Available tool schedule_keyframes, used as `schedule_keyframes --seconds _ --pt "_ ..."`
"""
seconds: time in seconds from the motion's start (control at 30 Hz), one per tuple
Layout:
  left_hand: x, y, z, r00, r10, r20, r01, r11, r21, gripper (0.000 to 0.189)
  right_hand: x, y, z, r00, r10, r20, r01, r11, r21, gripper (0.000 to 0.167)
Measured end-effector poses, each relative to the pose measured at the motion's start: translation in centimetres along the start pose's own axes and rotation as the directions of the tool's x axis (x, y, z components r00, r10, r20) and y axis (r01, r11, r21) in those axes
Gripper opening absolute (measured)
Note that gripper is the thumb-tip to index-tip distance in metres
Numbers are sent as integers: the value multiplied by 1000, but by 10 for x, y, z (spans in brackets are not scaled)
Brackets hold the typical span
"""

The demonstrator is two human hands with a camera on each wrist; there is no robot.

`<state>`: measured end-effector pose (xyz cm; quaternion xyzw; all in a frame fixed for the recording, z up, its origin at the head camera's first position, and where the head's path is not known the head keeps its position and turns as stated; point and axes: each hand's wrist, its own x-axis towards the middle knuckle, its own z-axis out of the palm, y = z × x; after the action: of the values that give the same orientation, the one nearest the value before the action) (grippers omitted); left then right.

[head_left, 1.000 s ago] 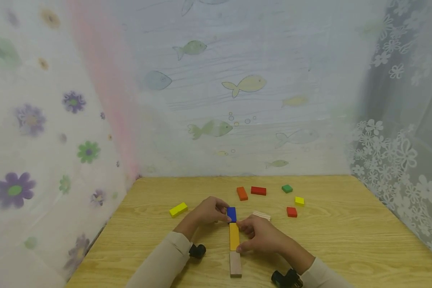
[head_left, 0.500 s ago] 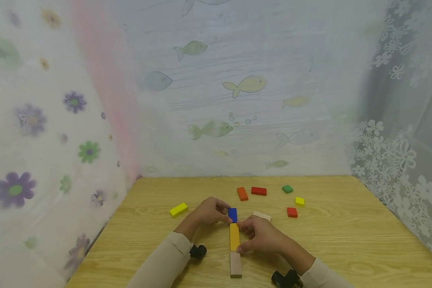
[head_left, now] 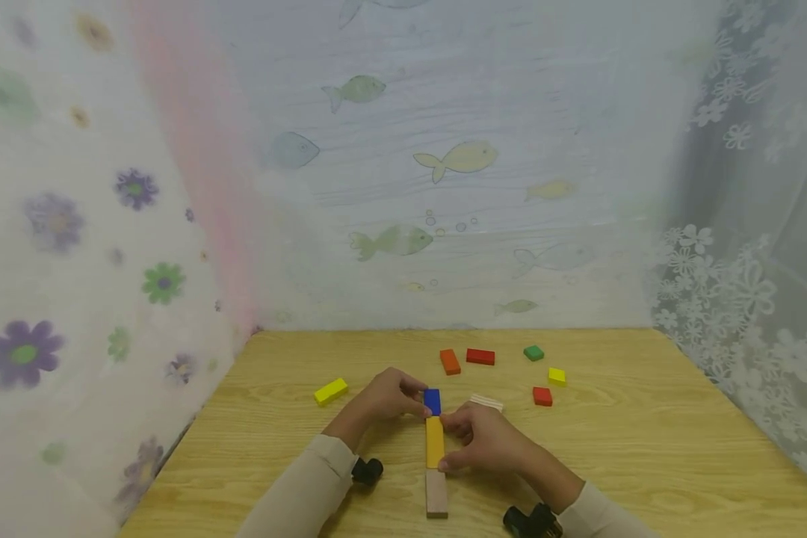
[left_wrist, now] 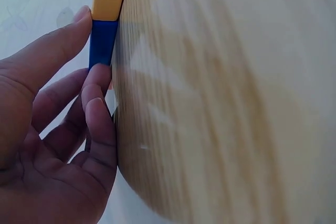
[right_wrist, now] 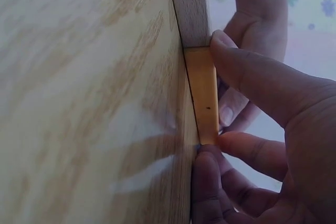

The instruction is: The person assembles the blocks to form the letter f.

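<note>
Three blocks lie end to end in a line on the wooden table [head_left: 276, 478]. The far one is blue [head_left: 433, 402]; my left hand [head_left: 391, 394] pinches this blue block [left_wrist: 102, 43], thumb near the joint and fingers at its far end. Behind it comes an orange-yellow block [head_left: 435, 442], the middle of the row. My right hand [head_left: 487, 439] grips that orange-yellow block [right_wrist: 203, 93] by its two ends between thumb and fingers. Nearest to me is a plain wood block [head_left: 436, 493], touching the orange-yellow one and held by neither hand.
A yellow block [head_left: 331, 391] lies left of my left hand. Beyond the hands are an orange block [head_left: 450, 362], a dark red block [head_left: 480, 356] and a green block [head_left: 533, 353]. To the right sit a small yellow block [head_left: 557, 376], a red block [head_left: 542, 396] and pale striped wood [head_left: 487, 403].
</note>
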<state>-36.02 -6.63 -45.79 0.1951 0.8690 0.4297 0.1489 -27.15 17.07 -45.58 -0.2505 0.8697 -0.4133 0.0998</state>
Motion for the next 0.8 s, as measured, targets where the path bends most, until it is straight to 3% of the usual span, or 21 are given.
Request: schedule_keyframes --seconds 0.8 --pt "-3 3 -2 999 28 23 -28 1000 -11 55 4 1 0 999 25 25 -24 999 -45 84"
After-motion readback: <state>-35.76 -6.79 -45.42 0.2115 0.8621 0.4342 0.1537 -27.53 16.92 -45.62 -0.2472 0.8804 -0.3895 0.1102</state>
